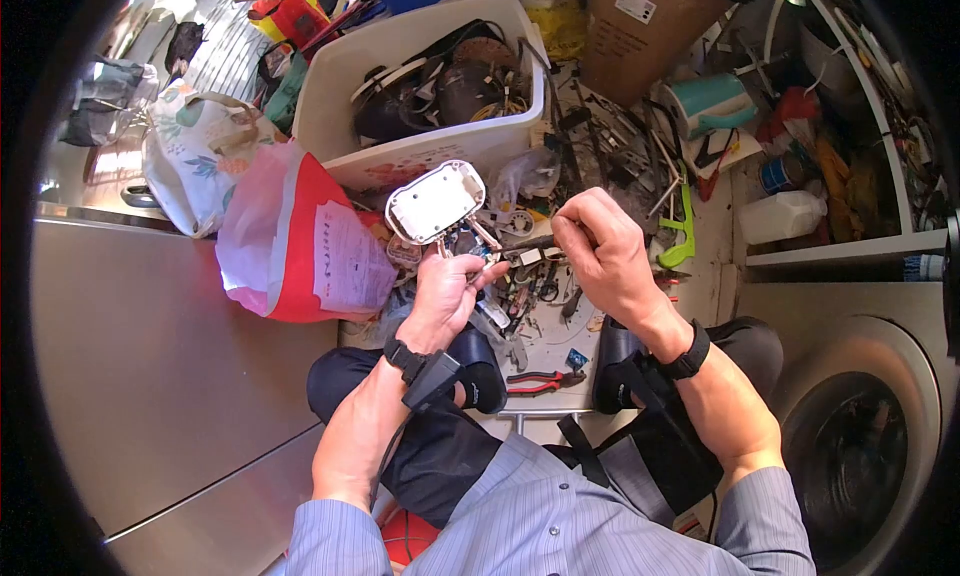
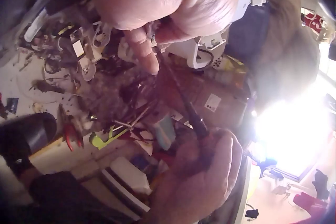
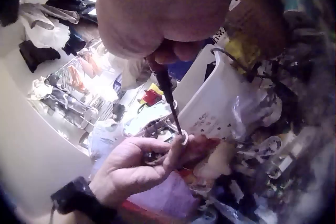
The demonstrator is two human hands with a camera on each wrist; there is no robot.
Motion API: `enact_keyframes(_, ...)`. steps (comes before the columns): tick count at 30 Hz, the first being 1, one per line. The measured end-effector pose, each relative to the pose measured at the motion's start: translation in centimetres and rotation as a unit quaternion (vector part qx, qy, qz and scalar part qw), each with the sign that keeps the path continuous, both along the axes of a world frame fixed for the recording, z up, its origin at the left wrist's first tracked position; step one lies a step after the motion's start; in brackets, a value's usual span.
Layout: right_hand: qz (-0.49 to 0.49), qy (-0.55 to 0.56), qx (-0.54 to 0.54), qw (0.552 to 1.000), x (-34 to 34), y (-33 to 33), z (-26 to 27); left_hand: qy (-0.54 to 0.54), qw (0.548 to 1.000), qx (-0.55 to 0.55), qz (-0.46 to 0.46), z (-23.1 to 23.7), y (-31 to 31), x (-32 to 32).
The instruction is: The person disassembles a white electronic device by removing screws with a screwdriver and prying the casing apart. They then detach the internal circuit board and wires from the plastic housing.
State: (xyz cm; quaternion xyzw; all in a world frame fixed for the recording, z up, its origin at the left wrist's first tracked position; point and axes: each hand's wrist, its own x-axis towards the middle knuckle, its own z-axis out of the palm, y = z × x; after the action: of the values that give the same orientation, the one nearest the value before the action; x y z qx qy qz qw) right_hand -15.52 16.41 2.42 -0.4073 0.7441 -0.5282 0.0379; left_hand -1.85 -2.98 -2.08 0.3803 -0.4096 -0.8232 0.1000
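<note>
In the head view, my left hand (image 1: 445, 294) pinches metal parts at the lower edge of a white oval housing (image 1: 437, 206), whose open side faces up. My right hand (image 1: 608, 261) is curled to its right. The right wrist view shows that hand (image 3: 157, 14) gripping a dark screwdriver (image 3: 165, 82), its tip against the piece at the left fingertips (image 3: 176, 150). In the left wrist view the screwdriver shaft (image 2: 179, 91) runs from the right hand (image 2: 202, 179) up to the left hand (image 2: 163, 3). The left fingers partly hide the contact.
A white bin (image 1: 420, 146) of cables and parts stands ahead, with a red-and-white bag (image 1: 335, 246) left of it. Loose scrap, red-handled pliers (image 1: 545, 381) and a green tool (image 1: 680, 231) lie on the floor. A washing machine (image 1: 850, 426) stands right, a metal cabinet (image 1: 190, 366) left.
</note>
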Motion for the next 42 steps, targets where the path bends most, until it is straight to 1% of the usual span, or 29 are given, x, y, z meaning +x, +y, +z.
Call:
enact_keyframes(1,0.001,0.0,0.0,1.0,0.2,-0.1,0.2,0.004,1.0,-0.004,0.002,0.0,0.0,0.0)
enact_keyframes(3,0.001,-0.094,-0.048,0.994,0.8,-0.1,0.7,0.008,1.0,-0.009,0.004,-0.2,0.0,0.0)
enact_keyframes(4,0.0,-0.094,-0.048,0.994,0.7,-0.1,0.8,0.003,1.0,-0.005,0.001,-0.3,-0.2,0.0)
enact_keyframes(6,0.016,-0.059,-0.005,0.998,0.3,0.0,0.7,-0.002,1.0,-0.001,-0.003,-0.3,-0.2,0.0)
enact_keyframes(8,0.012,-0.047,-0.006,0.999,-0.1,0.1,-0.1,-0.002,1.0,0.0,0.01,0.0,0.0,0.0)
enact_keyframes(10,0.01,-0.034,-0.008,0.999,0.0,-0.2,0.4,-0.002,1.0,0.0,0.011,0.0,0.1,0.0)
enact_keyframes(12,0.003,-0.008,-0.059,0.998,0.7,-0.3,1.0,-0.001,1.0,0.0,0.014,0.0,0.1,0.0)
enact_keyframes(13,0.003,-0.008,-0.059,0.998,0.8,-0.2,1.0,-0.006,1.0,-0.002,0.015,0.1,0.1,-0.2)
enact_keyframes(15,0.047,-0.069,-0.095,0.992,1.0,-0.3,1.0,-0.012,1.0,-0.004,0.016,0.5,0.2,-0.3)
enact_keyframes(16,0.046,-0.069,-0.096,0.992,0.6,-0.1,0.8,-0.008,1.0,-0.009,0.021,0.9,0.5,-0.3)
enact_keyframes(18,0.051,0.025,-0.007,0.998,0.0,0.4,0.2,-0.005,1.0,-0.012,0.025,0.5,0.5,-0.1)
enact_keyframes(20,0.041,0.025,-0.024,0.999,0.2,0.1,0.0,0.006,1.0,-0.009,-0.01,-0.6,-0.2,0.3)
enact_keyframes(22,-0.002,-0.059,-0.07,0.996,0.9,-0.5,0.8,0.01,1.0,-0.011,-0.009,-0.4,-0.2,0.2)
enact_keyframes(25,0.021,-0.088,-0.087,0.992,1.1,-0.4,1.2,0.008,1.0,-0.014,-0.012,-0.5,-0.1,0.1)
enact_keyframes(26,0.02,-0.088,-0.087,0.992,0.8,-0.2,1.0,0.002,1.0,-0.013,-0.014,-0.6,-0.2,0.1)
enact_keyframes(28,0.05,-0.015,0.009,0.999,-0.1,0.2,0.9,0.003,1.0,-0.014,-0.012,-0.2,0.1,0.1)
enact_keyframes(29,0.05,-0.015,0.009,0.999,0.0,0.1,0.8,0.003,1.0,-0.016,-0.009,0.1,0.2,0.1)
enact_keyframes(31,0.029,-0.043,-0.039,0.998,0.4,-0.3,1.3,0.01,1.0,-0.017,-0.01,0.2,0.1,0.0)
enact_keyframes(32,0.029,-0.043,-0.039,0.998,0.5,-0.3,1.3,0.016,1.0,-0.018,-0.012,0.2,0.2,0.0)
enact_keyframes(34,0.043,-0.012,-0.064,0.997,0.6,-0.3,1.3,0.017,1.0,-0.018,-0.004,-0.2,0.1,0.0)
enact_keyframes(35,0.043,-0.012,-0.064,0.997,0.5,-0.2,1.1,0.018,1.0,-0.016,0.003,-0.4,0.0,0.0)
enact_keyframes(37,0.051,-0.002,-0.013,0.999,0.0,-0.1,0.8,0.011,1.0,-0.011,0.002,-0.5,0.0,0.0)
enact_keyframes(38,0.051,-0.002,-0.012,0.999,0.0,-0.1,0.7,0.003,1.0,-0.006,0.001,-0.5,0.0,0.0)
enact_keyframes(40,0.014,-0.028,-0.015,0.999,0.6,0.0,1.2,0.002,1.0,-0.004,0.002,-0.2,0.3,0.6)
enact_keyframes(41,0.013,-0.028,-0.015,0.999,0.8,0.0,1.4,0.006,1.0,-0.006,0.0,-0.2,0.4,0.6)
enact_keyframes(42,0.022,-0.077,-0.039,0.996,1.1,0.0,1.6,0.006,1.0,-0.006,0.0,0.0,0.4,0.6)
